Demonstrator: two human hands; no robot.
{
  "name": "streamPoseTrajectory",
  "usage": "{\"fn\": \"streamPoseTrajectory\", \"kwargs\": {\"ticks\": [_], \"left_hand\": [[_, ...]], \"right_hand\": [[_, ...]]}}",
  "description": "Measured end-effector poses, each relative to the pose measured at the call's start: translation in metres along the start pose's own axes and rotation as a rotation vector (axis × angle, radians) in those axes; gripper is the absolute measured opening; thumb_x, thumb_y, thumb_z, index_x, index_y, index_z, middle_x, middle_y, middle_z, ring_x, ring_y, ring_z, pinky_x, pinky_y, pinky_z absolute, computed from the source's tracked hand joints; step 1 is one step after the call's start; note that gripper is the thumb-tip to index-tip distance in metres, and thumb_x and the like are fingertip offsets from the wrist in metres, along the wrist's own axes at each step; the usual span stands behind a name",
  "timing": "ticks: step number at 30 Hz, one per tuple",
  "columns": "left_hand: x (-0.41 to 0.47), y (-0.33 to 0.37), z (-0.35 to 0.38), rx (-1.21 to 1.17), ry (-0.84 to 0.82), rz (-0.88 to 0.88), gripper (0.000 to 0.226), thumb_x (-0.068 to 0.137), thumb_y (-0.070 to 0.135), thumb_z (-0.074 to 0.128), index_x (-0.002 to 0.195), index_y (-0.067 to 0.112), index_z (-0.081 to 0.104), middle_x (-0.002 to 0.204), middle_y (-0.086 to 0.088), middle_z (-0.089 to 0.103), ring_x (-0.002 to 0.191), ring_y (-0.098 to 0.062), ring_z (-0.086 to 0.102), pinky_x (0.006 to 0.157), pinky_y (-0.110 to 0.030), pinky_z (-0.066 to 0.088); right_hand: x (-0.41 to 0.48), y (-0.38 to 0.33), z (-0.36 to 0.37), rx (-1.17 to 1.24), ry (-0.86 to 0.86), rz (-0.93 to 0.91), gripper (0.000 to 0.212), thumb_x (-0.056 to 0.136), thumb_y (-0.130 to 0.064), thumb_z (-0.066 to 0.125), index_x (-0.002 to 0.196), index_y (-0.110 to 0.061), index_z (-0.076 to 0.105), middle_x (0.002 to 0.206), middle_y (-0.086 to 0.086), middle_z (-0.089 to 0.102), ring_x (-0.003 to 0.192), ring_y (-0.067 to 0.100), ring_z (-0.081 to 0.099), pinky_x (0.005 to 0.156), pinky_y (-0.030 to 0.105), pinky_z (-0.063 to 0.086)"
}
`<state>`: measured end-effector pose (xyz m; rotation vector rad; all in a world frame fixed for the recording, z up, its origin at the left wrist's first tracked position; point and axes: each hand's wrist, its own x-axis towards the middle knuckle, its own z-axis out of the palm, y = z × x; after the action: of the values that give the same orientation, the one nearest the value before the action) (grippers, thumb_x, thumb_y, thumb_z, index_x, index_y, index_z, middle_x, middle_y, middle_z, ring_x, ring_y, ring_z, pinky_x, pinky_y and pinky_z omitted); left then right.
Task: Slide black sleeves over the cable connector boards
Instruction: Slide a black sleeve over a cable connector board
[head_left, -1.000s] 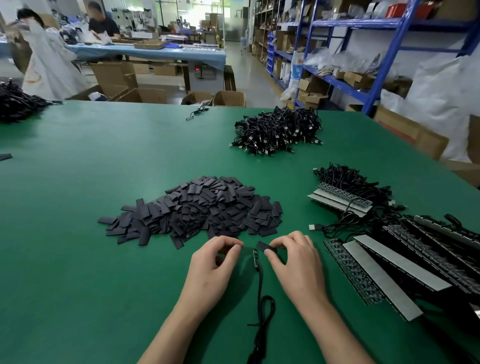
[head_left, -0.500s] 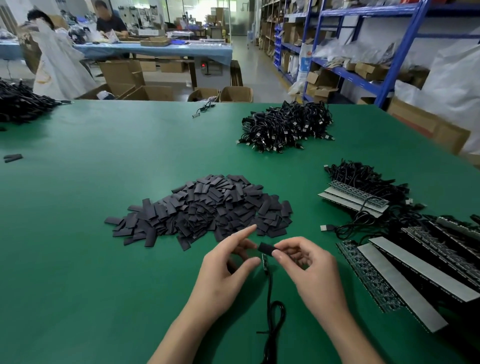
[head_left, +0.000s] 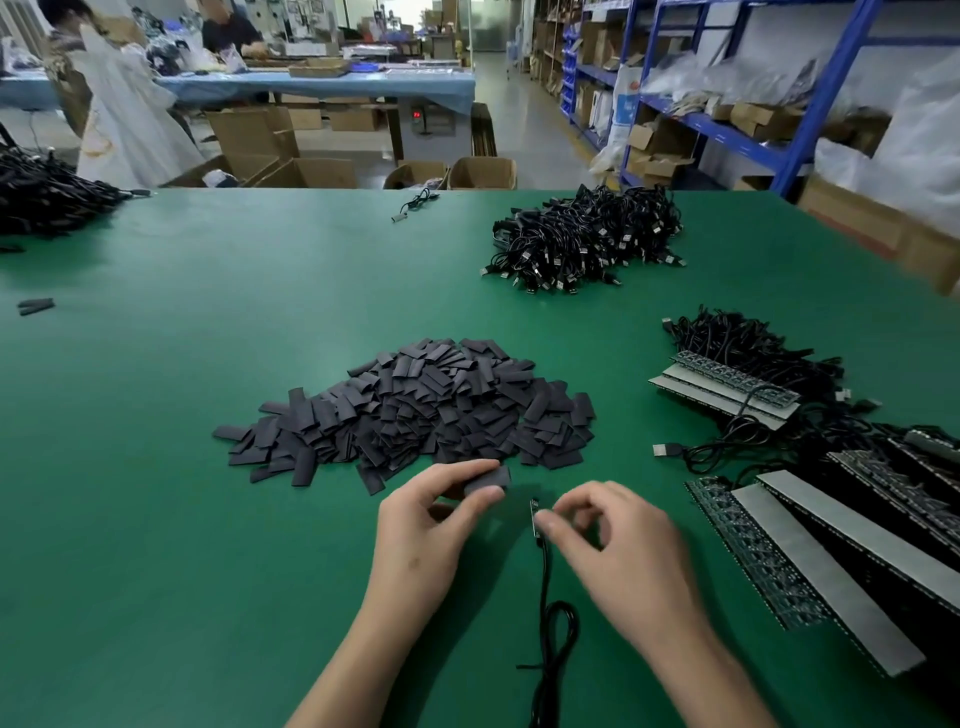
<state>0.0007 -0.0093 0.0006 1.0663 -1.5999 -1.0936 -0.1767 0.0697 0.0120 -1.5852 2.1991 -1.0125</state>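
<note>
The left hand (head_left: 426, 530) pinched one black sleeve (head_left: 488, 479) between its thumb below and curled fingers above. The sleeve's long axis ran roughly left to right, its right end tipped slightly up and poking out past the fingertips towards the other hand. The right hand (head_left: 623, 556) had its fingers curled in a narrow pinch on the connector board (head_left: 533, 512), gripping it from the right side. The board was blurred. Its long axis ran away from the person, with the free end pointing at the far side and the cable (head_left: 544, 582) leaving its near end. The sleeve sat just left of and beyond the board's free end, close but apart, and not yet lined up with it.

From the board the cable ran straight back towards the person, formed a loop on the green table (head_left: 208, 519) between the forearms and passed out of the bottom edge. Just beyond both hands lay a heap of loose sleeves (head_left: 415, 400). To the right lay rows of long boards with grey strips (head_left: 831, 540) and tangled black leads, and farther off a pile of cables (head_left: 587, 239).
</note>
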Motion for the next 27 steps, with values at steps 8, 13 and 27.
{"fn": "streamPoseTrajectory", "kwargs": {"ticks": [8, 13, 27], "left_hand": [[-0.001, 0.000, 0.001, -0.010, 0.007, -0.036, 0.024, 0.084, 0.016, 0.082, 0.097, 0.035, 0.081, 0.092, 0.016, 0.077, 0.075, 0.003, 0.065, 0.069, -0.012, 0.046], [-0.001, 0.001, 0.000, 0.004, 0.003, -0.035, 0.023, 0.083, 0.016, 0.083, 0.098, 0.033, 0.081, 0.091, 0.017, 0.077, 0.078, 0.002, 0.067, 0.071, -0.012, 0.048], [-0.002, 0.003, 0.000, 0.018, -0.016, -0.048, 0.022, 0.083, 0.017, 0.083, 0.094, 0.036, 0.081, 0.087, 0.017, 0.077, 0.071, 0.003, 0.064, 0.069, -0.011, 0.045]], "right_hand": [[-0.003, -0.006, 0.017, -0.182, -0.086, -0.091, 0.014, 0.090, -0.047, 0.073, 0.099, -0.037, 0.069, 0.086, -0.021, 0.051, 0.090, 0.000, 0.048, 0.073, 0.018, 0.036], [0.002, -0.003, 0.009, 0.407, 0.005, 0.102, 0.010, 0.090, -0.020, 0.078, 0.090, -0.027, 0.071, 0.083, -0.014, 0.074, 0.081, 0.002, 0.069, 0.073, 0.013, 0.051], [0.005, -0.005, -0.005, 1.171, -0.211, 0.245, 0.043, 0.097, -0.042, 0.047, 0.104, -0.016, 0.080, 0.071, 0.009, 0.063, 0.061, 0.010, 0.043, 0.056, 0.022, 0.038]]}}
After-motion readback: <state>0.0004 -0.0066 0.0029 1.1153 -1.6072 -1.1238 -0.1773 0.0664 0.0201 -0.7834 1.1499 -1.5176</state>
